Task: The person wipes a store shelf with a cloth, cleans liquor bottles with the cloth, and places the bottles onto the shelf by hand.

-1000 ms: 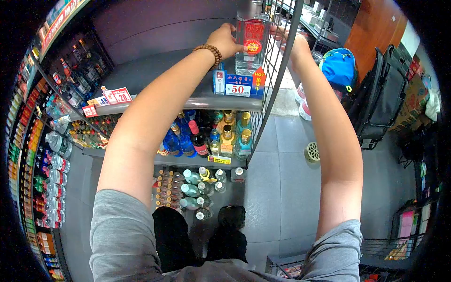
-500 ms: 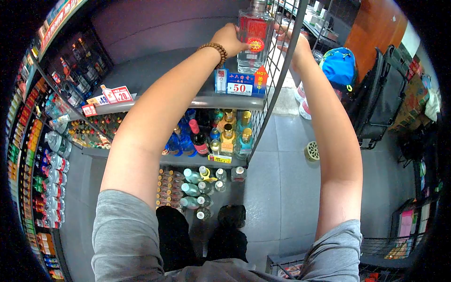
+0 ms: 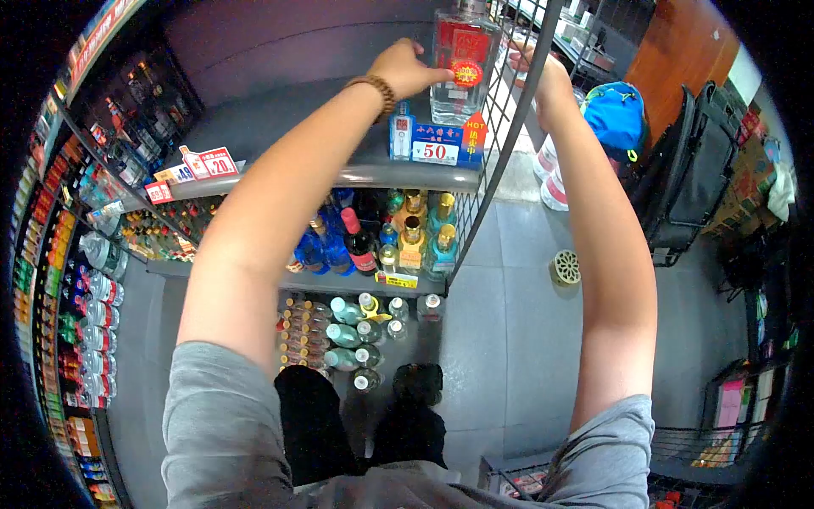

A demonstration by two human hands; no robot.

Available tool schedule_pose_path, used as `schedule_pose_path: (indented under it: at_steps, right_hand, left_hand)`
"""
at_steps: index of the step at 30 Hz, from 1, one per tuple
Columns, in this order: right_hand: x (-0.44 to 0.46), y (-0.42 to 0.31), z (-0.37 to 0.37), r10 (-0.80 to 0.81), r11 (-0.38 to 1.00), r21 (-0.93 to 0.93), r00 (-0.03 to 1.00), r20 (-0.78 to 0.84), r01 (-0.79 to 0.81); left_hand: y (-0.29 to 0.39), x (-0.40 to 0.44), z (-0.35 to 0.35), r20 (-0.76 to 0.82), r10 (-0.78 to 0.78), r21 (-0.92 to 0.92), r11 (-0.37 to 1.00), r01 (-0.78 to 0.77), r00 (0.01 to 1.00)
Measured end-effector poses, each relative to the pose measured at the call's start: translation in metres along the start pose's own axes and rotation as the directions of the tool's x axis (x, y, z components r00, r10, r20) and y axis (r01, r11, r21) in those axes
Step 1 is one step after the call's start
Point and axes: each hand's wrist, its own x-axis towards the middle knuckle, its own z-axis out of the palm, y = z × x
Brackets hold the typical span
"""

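A large clear bottle [image 3: 459, 89] with a red label stands upright on the grey shelf [image 3: 297, 144], behind a blue price sign [image 3: 435, 145] reading 50. My left hand [image 3: 409, 71], with a beaded bracelet at the wrist, is at the bottle's left side. Its fingers are apart, and the thumb points at the round red sticker; it holds nothing. On the right, beyond the wire mesh panel [image 3: 500, 119], my right hand [image 3: 539, 71] is raised with its fingers spread, partly hidden by the panel's frame.
Glass bottles [image 3: 413, 241] fill the lower shelf, and several more [image 3: 344, 335] stand on the floor below. A blue bag [image 3: 612, 119] and a black folded chair or case [image 3: 691, 178] are at the right. Stocked shelves [image 3: 51, 280] line the left.
My left hand has drawn slightly left, its fingers coming away from the bottle. The bottle appears a little further right in view. My right hand stays beyond the mesh.
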Motion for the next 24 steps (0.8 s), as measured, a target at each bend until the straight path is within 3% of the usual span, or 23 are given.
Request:
schedule_pose_path:
  at_steps: [2,3,5,9,15,19,21,23,24]
  right_hand:
    - [0.0,0.007,-0.013,-0.01,1.0,0.026,1.0,-0.006,0.01]
    - [-0.003,0.006,-0.018,-0.008,1.0,0.025,1.0,-0.007,0.008]
    - [-0.014,0.003,-0.025,-0.025,0.999,0.02,0.999,0.02,0.025]
    - [-0.024,0.014,-0.039,0.032,0.999,-0.013,0.998,-0.055,-0.033]
    - [-0.037,0.035,-0.053,0.119,0.993,0.011,0.984,-0.136,-0.118]
    - [-0.058,0.046,-0.053,0.141,0.988,-0.038,0.973,-0.182,-0.15]
    - [-0.069,0.052,-0.055,0.146,0.988,-0.03,0.973,-0.178,-0.154]
    - [-0.083,0.053,-0.061,0.221,0.975,0.017,0.961,-0.168,-0.221]
    - [-0.093,0.053,-0.063,0.286,0.958,0.069,0.942,-0.174,-0.278]
  left_hand:
    - [-0.009,-0.009,-0.015,0.326,-0.078,-0.32,0.929,0.188,0.942]
    - [-0.007,-0.017,-0.024,0.328,-0.078,-0.32,0.928,0.189,0.941]
    - [-0.001,-0.039,-0.039,0.565,-0.111,-0.326,0.881,0.344,0.818]
    - [-0.008,-0.058,-0.029,0.673,-0.106,-0.337,0.836,0.432,0.732]
    - [-0.011,-0.064,-0.022,0.646,-0.115,-0.425,0.767,0.481,0.754]
    - [-0.01,-0.07,-0.023,0.598,-0.099,-0.45,0.78,0.435,0.795]
    - [0.002,-0.08,-0.023,0.504,-0.15,-0.508,0.745,0.433,0.85]
    - [-0.009,-0.08,-0.015,0.39,-0.064,-0.593,0.746,0.303,0.919]
    - [-0.022,-0.069,-0.016,0.438,-0.046,-0.636,0.69,0.345,0.898]
